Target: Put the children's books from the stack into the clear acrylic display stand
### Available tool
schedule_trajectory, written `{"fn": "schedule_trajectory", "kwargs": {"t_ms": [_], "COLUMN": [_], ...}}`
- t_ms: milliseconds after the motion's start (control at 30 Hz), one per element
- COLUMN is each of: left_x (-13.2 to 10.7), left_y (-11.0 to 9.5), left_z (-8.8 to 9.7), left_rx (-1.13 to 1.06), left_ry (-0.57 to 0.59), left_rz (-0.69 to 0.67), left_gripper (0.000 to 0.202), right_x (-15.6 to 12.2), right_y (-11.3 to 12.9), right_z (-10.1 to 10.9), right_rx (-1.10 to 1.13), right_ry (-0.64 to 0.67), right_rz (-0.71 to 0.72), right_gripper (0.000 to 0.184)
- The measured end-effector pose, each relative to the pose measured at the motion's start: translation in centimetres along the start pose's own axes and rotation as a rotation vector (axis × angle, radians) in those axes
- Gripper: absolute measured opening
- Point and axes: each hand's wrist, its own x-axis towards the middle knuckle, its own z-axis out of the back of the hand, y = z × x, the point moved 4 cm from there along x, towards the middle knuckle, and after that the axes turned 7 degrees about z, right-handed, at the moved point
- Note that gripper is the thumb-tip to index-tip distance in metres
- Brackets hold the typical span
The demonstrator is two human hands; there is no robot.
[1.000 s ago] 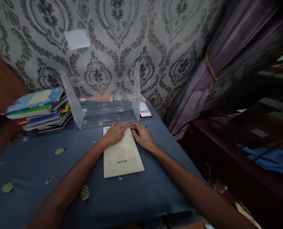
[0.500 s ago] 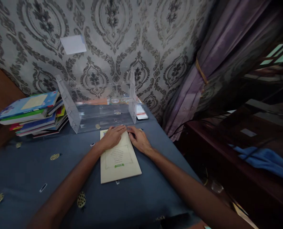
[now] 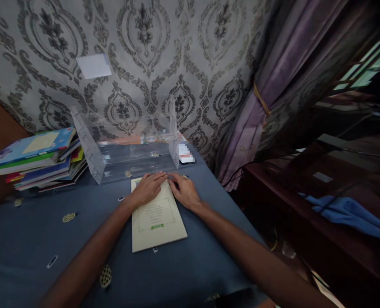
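Note:
A pale cream book [image 3: 157,239] lies closed on the blue tablecloth, its printed frame and small green banner upside down to me. Flat across its far part rests my left hand [image 3: 148,188], fingers stretched out to the right, palm down. My right hand [image 3: 185,190] lies at the book's far right edge. Its thumb is apart from the bent fingers, and its fingertips meet those of my left hand at the far corner. Neither hand lifts the book. Just beyond stands a clear acrylic rack [image 3: 95,160] with shelves.
A stack of books [image 3: 39,160] leans unevenly at the left. Behind the rack's right side lies a partly blurred phone-like object [image 3: 186,153]. The blue tablecloth [image 3: 90,239] ends at the right, near a purple curtain [image 3: 241,141] and a dark cabinet with a blue cloth [image 3: 346,214].
The whole view has shifted slightly, so everything sits a little lower and further left. My hands stay on the book, with hardly any change in their pose.

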Motion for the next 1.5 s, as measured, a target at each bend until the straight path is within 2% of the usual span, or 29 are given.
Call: {"fn": "schedule_trajectory", "kwargs": {"t_ms": [500, 800, 1200, 1333, 1500], "left_x": [-0.1, -0.2, -2.3, -3.1, -3.7], "left_y": [-0.5, -1.1, -2.1, -1.7, -0.1], "left_z": [0.4, 0.9, 2.0, 2.0, 1.6], "left_rx": [-0.008, 0.008, 0.045, 0.037, 0.057], "left_ry": [-0.016, -0.041, 0.026, 0.014, -0.048], "left_rz": [-0.004, -0.087, -0.107, -0.087, 0.020], "left_gripper": [0.044, 0.037, 0.049, 0.048, 0.047], "right_x": [-0.1, 0.0, 0.1, 0.0, 0.0], "right_y": [0.3, 0.0, -0.6, -0.7, -0.6], "right_z": [0.1, 0.2, 0.0, -0.1, -0.2], "right_rx": [-0.054, -0.020, 0.044, 0.032, -0.007], "right_ry": [0.004, 0.012, -0.020, -0.026, -0.020], "right_rz": [0.006, -0.021, -0.024, -0.015, 0.005], "right_gripper": [0.023, 0.028, 0.029, 0.029, 0.029]}}
